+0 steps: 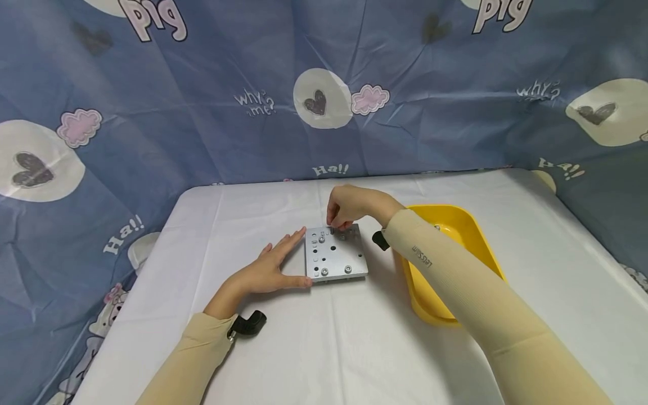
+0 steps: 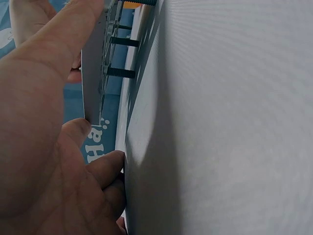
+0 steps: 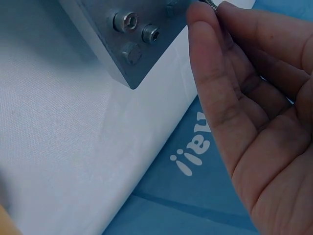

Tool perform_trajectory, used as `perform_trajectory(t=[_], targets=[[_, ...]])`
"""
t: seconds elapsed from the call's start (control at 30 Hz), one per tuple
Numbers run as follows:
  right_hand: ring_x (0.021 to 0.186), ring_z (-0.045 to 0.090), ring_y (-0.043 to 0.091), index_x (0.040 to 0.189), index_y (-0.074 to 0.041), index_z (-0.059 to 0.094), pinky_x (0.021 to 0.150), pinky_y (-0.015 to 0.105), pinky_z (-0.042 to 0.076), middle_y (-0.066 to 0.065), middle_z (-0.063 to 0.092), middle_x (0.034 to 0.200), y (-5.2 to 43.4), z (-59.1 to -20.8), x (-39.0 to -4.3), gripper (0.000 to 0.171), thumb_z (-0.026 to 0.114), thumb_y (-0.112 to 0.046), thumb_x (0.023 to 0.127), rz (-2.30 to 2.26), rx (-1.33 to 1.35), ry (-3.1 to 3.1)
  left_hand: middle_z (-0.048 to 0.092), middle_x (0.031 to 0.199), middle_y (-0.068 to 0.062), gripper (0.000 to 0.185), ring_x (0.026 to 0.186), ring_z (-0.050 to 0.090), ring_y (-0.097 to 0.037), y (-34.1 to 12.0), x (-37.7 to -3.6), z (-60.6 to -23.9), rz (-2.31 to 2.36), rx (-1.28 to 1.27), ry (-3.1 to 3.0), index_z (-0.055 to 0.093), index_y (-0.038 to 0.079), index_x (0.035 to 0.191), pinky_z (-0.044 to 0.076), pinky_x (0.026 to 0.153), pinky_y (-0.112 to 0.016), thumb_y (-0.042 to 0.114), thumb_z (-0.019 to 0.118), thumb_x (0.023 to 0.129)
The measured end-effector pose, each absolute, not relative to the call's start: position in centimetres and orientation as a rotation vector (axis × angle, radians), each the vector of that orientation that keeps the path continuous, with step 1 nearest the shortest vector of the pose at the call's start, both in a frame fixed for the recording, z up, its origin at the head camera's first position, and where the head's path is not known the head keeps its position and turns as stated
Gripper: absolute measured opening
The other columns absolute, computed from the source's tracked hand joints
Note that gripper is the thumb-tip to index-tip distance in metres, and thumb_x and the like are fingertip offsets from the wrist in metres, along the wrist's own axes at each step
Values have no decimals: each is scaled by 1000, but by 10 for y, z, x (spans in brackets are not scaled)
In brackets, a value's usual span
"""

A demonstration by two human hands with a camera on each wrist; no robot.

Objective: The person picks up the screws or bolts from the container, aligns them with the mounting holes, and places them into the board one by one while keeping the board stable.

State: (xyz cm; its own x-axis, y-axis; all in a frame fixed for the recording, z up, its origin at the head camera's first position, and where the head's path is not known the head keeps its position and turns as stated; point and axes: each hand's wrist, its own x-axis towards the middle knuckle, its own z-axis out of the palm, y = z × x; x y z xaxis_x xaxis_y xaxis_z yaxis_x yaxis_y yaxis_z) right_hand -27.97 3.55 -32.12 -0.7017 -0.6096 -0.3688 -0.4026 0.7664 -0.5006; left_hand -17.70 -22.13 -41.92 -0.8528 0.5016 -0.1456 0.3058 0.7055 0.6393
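A square grey metal plate point(image 1: 335, 256) with holes and a few bolts lies on the white table point(image 1: 354, 337). My left hand point(image 1: 273, 267) rests flat on the table, its straight fingers pressing the plate's left edge and the thumb at its near corner. In the left wrist view the plate point(image 2: 93, 73) stands on dark bolt shanks point(image 2: 122, 41). My right hand point(image 1: 339, 222) is at the plate's far edge, fingers curled and pinching a small screw point(image 3: 209, 4). The right wrist view shows the plate's corner point(image 3: 146, 54) with bolt heads point(image 3: 124, 22).
A yellow plastic bin point(image 1: 471, 236) sits right of the plate, partly under my right forearm. A white object point(image 1: 139, 250) pokes out at the table's left edge. A blue patterned cloth point(image 1: 202, 112) hangs behind and around the table.
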Motion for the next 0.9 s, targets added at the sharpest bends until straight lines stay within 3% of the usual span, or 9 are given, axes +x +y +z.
perform_trajectory(t=[0.9], targets=[[74,71,9,98,-6,82,77,26,62,2,77,87,34,-316,-281,7,76,-10,100,-504,-734,2423,11,183,5,121,170,5,-33,-222,-182,-419,885,619,2586,6,34,175,-5,135,-64,63,84,86]])
